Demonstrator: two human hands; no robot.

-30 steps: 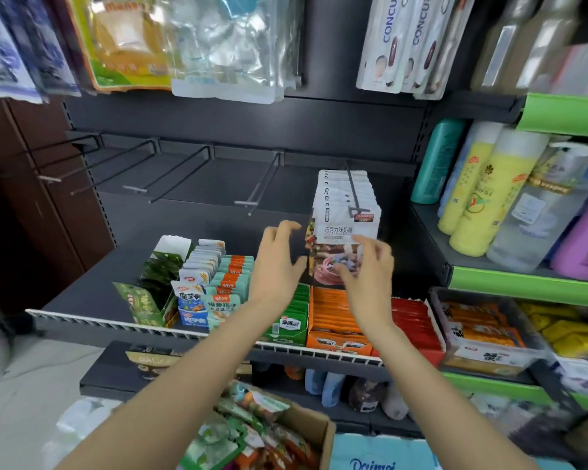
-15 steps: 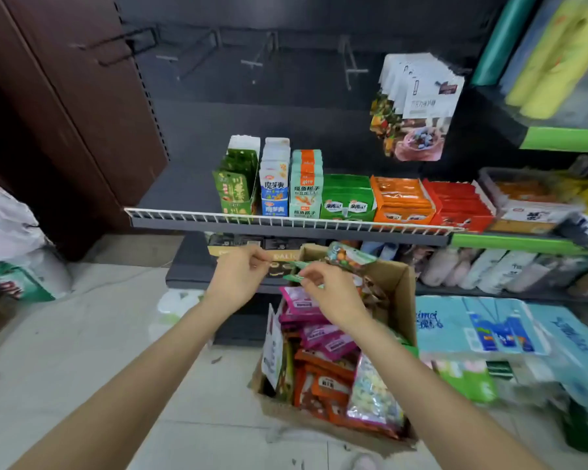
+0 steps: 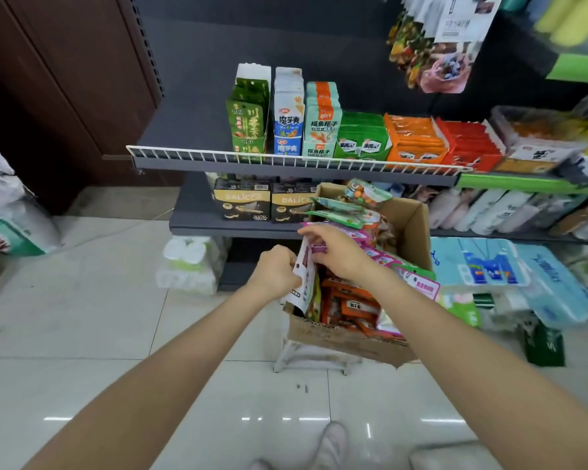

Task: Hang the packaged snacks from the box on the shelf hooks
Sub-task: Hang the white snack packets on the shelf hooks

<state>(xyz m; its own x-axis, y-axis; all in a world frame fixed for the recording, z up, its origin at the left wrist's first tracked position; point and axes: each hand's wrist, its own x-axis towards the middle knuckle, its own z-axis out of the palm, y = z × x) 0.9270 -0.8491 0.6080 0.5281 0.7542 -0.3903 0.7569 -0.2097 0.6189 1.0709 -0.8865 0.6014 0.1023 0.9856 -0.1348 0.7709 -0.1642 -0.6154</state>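
A cardboard box (image 3: 410, 222) full of snack packets stands on a small white stool in front of the shelves. My left hand (image 3: 276, 269) grips the edge of a white packet with a pink top (image 3: 304, 269) at the box's left side. My right hand (image 3: 333, 247) pinches the pink top of the same packet from above. Orange packets (image 3: 352, 305) and green packets (image 3: 336, 212) fill the rest of the box. A bunch of hung white snack packets (image 3: 438, 39) shows at the top right; its hook is out of view.
A shelf with a white wire rail (image 3: 286, 161) holds upright green, blue and orange snack boxes. Black boxes (image 3: 241, 201) sit on the lower shelf. Tissue packs (image 3: 479, 262) lie on the floor at right, a paper-roll pack (image 3: 189, 262) at left. My shoe (image 3: 333, 446) is below.
My view dropped from the hooks to the box. Both hands came down from the hung packets into the box and took hold of a pink-topped packet.
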